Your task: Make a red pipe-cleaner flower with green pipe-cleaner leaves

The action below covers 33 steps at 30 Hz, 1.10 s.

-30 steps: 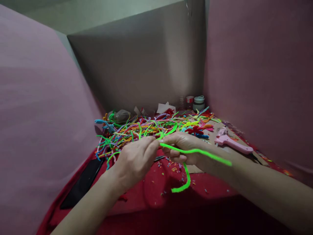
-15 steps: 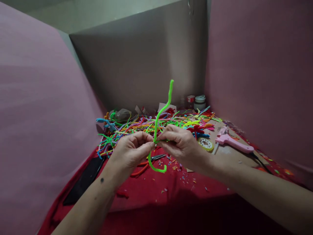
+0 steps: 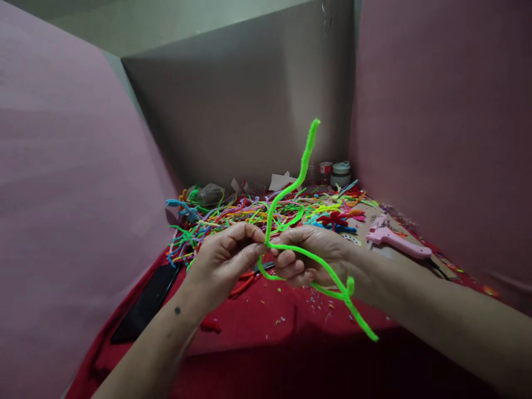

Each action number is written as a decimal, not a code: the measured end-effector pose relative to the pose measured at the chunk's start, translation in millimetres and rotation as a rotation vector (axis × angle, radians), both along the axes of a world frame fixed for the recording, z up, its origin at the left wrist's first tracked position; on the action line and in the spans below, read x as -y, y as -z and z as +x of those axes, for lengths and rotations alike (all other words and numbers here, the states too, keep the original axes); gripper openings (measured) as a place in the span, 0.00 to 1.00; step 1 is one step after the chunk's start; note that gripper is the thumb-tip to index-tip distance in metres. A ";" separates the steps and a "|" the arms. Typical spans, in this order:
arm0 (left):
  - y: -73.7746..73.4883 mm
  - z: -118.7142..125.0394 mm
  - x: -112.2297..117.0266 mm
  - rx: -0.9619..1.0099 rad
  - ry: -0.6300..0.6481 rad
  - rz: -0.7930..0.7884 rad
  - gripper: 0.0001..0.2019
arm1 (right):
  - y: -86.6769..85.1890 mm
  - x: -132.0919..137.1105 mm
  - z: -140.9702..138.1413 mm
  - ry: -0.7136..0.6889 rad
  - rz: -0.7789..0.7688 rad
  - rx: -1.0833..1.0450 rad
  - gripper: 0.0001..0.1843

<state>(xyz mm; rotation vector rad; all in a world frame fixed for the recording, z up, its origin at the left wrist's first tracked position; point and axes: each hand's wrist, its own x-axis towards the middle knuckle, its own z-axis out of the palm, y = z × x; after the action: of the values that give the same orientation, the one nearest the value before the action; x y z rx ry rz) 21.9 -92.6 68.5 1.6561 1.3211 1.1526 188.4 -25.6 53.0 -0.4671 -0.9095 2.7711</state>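
Observation:
Bright green pipe cleaners (image 3: 284, 191) meet between my two hands, above the red cloth. My left hand (image 3: 230, 257) pinches them at the joint with thumb and forefinger. Close beside it, my right hand (image 3: 307, 255) grips at the same joint, its fingers curled in. One green stem rises up and to the right. Another runs across the right hand to a small fork near the wrist, with a loose end pointing down right. A lower green strand passes behind the right fingers, where part of it is hidden.
A heap of coloured pipe cleaners (image 3: 245, 213) lies behind my hands. At right, a pink glue gun (image 3: 397, 244) rests on cardboard. A black phone-like slab (image 3: 145, 305) lies at left. Scissors (image 3: 266, 267) are partly covered. A lidded jar (image 3: 341, 173) stands at the back.
My right hand has turned over, palm side now showing more. The green strands have swung across it to the right, and the upright stem leans further right.

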 end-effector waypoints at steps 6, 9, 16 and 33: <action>-1.2 1.4 0.4 -0.007 -0.003 -0.013 0.05 | 4.4 0.5 -0.1 0.022 0.005 -0.012 0.04; 0.3 0.6 -3.1 0.062 -0.021 -0.070 0.05 | 9.4 3.2 -5.8 0.199 0.293 0.004 0.06; 1.5 5.1 -8.7 0.382 -0.012 -0.328 0.08 | 19.5 8.2 -10.9 0.567 0.845 -0.072 0.11; 6.6 11.3 -12.8 0.468 0.043 -0.415 0.06 | 21.0 15.3 -11.7 0.739 0.943 0.095 0.16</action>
<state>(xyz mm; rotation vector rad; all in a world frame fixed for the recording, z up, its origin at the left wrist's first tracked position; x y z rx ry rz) 33.3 -79.8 61.9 1.0337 1.1182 1.0683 176.7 -40.9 32.0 -0.5825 -1.5190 1.4652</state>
